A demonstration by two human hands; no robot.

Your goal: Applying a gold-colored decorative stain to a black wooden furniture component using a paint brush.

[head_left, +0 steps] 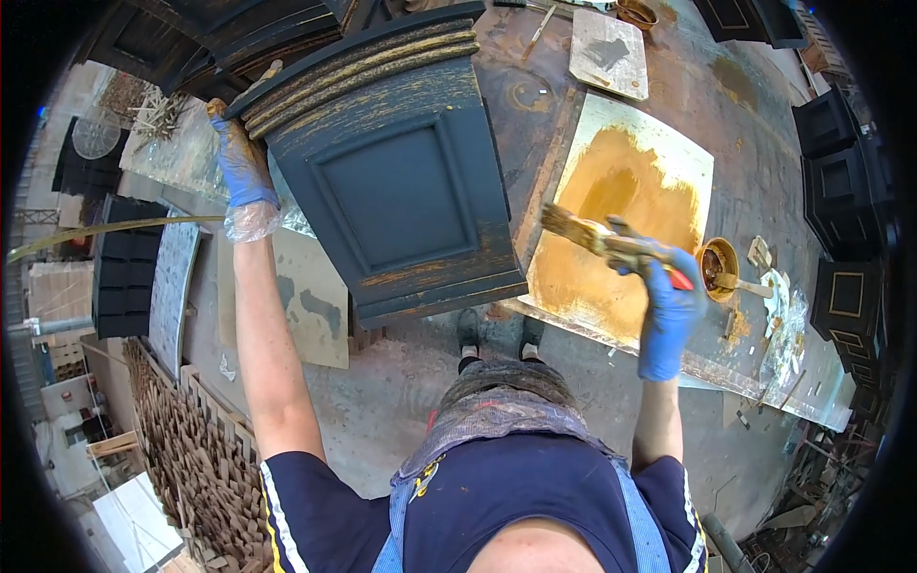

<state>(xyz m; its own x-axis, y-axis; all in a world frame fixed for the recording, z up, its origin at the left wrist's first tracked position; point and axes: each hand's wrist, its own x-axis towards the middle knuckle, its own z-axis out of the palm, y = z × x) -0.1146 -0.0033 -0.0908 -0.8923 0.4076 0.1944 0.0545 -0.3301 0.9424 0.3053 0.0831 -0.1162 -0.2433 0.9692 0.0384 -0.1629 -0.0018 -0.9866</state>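
A dark blue-black wooden cabinet piece with a recessed panel stands tilted in front of me. Worn, brownish wood shows along its ridged moulding and lower edge. My left hand, in a blue glove stained brown at the fingertips, is closed around the moulding's left end. Some of its fingers are hidden behind the cabinet. In my blue-gloved right hand is a wide paintbrush, its brown-coated bristles pointing left. The brush hangs above a pale board smeared with orange-brown stain, apart from the cabinet.
Right of the board sits a round tub of brown liquid, beside another brush and crumpled clear plastic. A stained palette board lies farther back. Dark cabinets line the right; stacked wood pieces stand at lower left.
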